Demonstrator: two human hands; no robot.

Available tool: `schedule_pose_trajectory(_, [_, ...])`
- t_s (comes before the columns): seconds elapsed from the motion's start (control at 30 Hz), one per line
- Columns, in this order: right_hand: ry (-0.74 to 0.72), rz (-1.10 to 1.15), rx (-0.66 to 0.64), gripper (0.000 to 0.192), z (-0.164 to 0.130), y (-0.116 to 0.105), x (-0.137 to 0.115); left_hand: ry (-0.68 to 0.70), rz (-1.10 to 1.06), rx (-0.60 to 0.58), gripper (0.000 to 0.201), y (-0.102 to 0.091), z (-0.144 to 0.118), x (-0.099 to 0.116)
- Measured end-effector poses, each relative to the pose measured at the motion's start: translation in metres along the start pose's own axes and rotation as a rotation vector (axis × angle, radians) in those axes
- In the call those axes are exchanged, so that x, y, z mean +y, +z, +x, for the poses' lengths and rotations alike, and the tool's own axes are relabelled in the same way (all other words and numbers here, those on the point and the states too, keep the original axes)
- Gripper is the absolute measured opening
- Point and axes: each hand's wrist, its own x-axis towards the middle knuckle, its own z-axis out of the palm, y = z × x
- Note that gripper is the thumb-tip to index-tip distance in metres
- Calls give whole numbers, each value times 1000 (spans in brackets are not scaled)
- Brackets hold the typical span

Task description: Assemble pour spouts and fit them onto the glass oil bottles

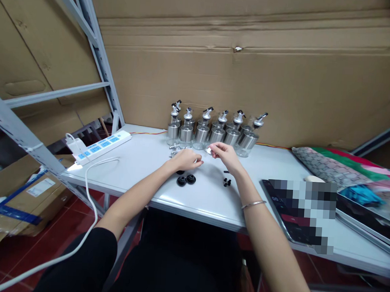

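Observation:
My right hand [224, 154] is closed in a pinch on a small silvery piece [209, 151]; its exact kind does not show. To its left, my left hand [187, 159] has curled fingers, and what they hold, if anything, is hidden. Silver spout parts [173, 150] lie beside and partly behind the left hand. Below that hand sit black round stoppers [190, 179], one partly covered. Several tiny black pieces [227, 182] lie under my right wrist, with a short black strip [226, 171] just above them. Glass bottles with steel sleeves and pour spouts [202, 135] stand upright behind both hands.
On the left of the white table [204, 204] lies a power strip [104, 147] with a white cable [87, 177]. At right are a tablet-like device [280, 208], partly pixelated, and colourful fabric [355, 169]. A cardboard wall [252, 79] closes off the back.

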Motion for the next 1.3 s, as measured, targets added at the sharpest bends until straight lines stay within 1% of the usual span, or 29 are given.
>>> schedule_pose_trajectory(0.23, [18, 54, 54, 21, 0, -4, 1, -2, -50, -41, 23, 0, 0, 2])
schedule_pose_trajectory(0.33, [27, 105, 50, 21, 0, -5, 0, -15, -119, -6, 21, 2, 0, 0])
schedule_pose_trajectory(0.4, [35, 151, 24, 21, -1, -6, -2, -38, -181, 50, 22, 2, 0, -2])
schedule_pose_trajectory(0.47, [48, 201, -22, 22, -3, -5, -4, -73, -254, 137, 24, 1, 1, -3])
schedule_pose_trajectory(0.53, [66, 245, -81, 24, -6, -1, -6, -120, -337, 257, 30, -2, 2, -4])
schedule_pose_trajectory(0.63, [107, 283, -207, 29, -11, 9, -11, -220, -469, 491, 41, -6, 5, -3])
schedule_pose_trajectory(0.73, [148, 287, -352, 35, -17, 21, -16, -306, -592, 702, 46, -9, 7, 1])
schedule_pose_trajectory(0.8, [154, 289, -409, 34, -19, 28, -19, -333, -660, 792, 47, -10, 7, 3])
schedule_pose_trajectory(0.87, [146, 294, -430, 32, -20, 33, -21, -341, -715, 848, 48, -10, 6, 4])
schedule_pose_trajectory(0.97, [137, 310, -413, 29, -21, 37, -20, -324, -775, 880, 49, -6, 6, 7])
schedule_pose_trajectory(1.1, [128, 350, -328, 29, -18, 38, -15, -263, -830, 865, 46, -1, 6, 7])
schedule_pose_trajectory(1.2, [115, 408, -244, 29, -15, 36, -11, -207, -856, 851, 36, 1, 8, 5])
schedule_pose_trajectory(1.3, [93, 473, -165, 29, -12, 31, -10, -158, -845, 859, 22, 1, 9, 2])
